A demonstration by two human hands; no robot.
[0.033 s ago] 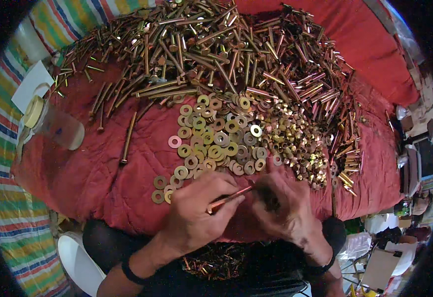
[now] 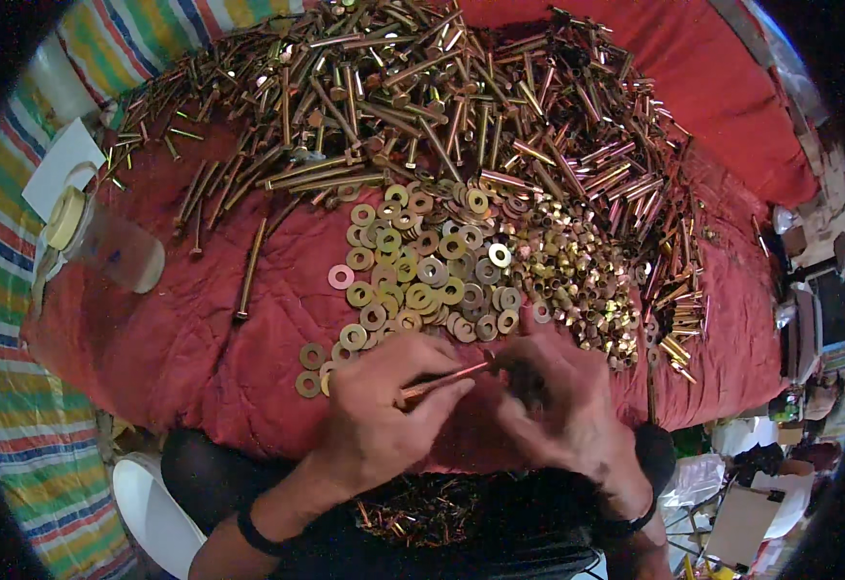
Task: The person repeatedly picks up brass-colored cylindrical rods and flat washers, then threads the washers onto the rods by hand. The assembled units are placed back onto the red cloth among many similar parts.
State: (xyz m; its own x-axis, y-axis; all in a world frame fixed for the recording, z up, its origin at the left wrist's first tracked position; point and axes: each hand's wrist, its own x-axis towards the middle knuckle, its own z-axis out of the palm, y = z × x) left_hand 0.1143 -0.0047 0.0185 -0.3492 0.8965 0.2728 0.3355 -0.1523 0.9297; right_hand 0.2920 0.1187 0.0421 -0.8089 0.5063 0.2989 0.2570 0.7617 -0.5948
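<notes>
My left hand [image 2: 384, 401] is closed round a copper-coloured bolt [image 2: 442, 380], which slants up to the right from between thumb and fingers. At the bolt's upper right end is a small wider piece, too blurred to name. My right hand [image 2: 572, 401] is curled beside that end, its fingers smeared by motion. Dark small shapes show in the hollow of its grip, but I cannot make out what they are. Just beyond both hands lie brass-coloured flat washers [image 2: 420, 271] in a loose heap, touching a pile of small golden nuts [image 2: 577, 280].
A large heap of long bolts [image 2: 374, 92] spreads across the far side of the red cloth [image 2: 200, 348]. One bolt [image 2: 250, 271] lies apart on the left. A clear jar with a yellow lid [image 2: 113, 246] rests at the left edge. More metal pieces [image 2: 417, 512] sit below my hands.
The bolt has tilted slightly and shifted a little left with my left hand. My right hand's fingers have turned near the bolt's end.
</notes>
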